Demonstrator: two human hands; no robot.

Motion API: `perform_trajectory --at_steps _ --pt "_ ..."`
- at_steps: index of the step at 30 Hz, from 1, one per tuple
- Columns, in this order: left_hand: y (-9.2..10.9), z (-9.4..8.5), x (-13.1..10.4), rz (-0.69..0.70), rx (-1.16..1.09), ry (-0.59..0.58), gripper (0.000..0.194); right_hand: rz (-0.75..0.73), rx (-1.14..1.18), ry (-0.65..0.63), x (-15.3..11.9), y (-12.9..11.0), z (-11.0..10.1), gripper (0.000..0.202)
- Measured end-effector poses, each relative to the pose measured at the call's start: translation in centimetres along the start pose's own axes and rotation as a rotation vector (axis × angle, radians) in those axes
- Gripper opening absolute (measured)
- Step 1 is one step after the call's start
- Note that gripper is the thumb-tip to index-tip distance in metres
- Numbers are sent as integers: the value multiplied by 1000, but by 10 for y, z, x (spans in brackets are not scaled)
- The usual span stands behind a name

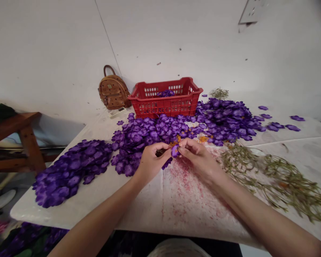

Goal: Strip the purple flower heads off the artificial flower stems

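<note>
My left hand and my right hand meet over the middle of the table, both closed in a pinch. Between the fingertips is a small purple artificial flower, which my right thumb and fingers grip. Thin stems run into the closed fingers of my left hand, partly hidden. Orange stamens show just beyond the fingertips. Behind and left of my hands lies a heap of purple flower heads. Loose orange stamens lie on the cloth beyond my right hand.
A red plastic basket with purple flowers inside stands against the wall, beside a brown backpack. More purple flower heads are piled at the left and right. Green stems spread over the right side of the white-covered table.
</note>
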State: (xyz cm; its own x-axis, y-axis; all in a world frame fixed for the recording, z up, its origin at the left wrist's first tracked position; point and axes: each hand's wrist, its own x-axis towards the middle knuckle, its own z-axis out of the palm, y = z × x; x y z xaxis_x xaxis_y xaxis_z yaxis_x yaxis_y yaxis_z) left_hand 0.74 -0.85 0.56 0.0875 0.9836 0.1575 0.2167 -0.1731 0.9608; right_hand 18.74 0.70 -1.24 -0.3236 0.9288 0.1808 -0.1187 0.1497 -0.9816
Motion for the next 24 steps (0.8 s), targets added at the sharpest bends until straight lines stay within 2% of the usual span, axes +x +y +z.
perform_trajectory --at_steps 4,7,10,14,19,22,24 --pt "1 1 1 -125 -141 1 27 -100 -192 1 -2 -5 0 16" --pt "1 2 1 -192 -239 -9 30 -78 -295 -64 -4 -9 3 18" --pt "0 2 0 -240 -252 -33 29 -72 -417 -51 -5 -11 6 23" --pt "1 1 -3 -223 -184 -50 25 -129 -463 -34 -6 -12 5 8" --pt "3 -1 -8 -194 -96 -89 24 -197 -538 -13 -6 -13 3 15" --pt "5 -17 -7 -112 81 -64 21 -182 -528 21 -6 -10 1 15" --pt "7 -42 -3 -19 267 74 18 -149 -497 58 -5 -8 -1 15"
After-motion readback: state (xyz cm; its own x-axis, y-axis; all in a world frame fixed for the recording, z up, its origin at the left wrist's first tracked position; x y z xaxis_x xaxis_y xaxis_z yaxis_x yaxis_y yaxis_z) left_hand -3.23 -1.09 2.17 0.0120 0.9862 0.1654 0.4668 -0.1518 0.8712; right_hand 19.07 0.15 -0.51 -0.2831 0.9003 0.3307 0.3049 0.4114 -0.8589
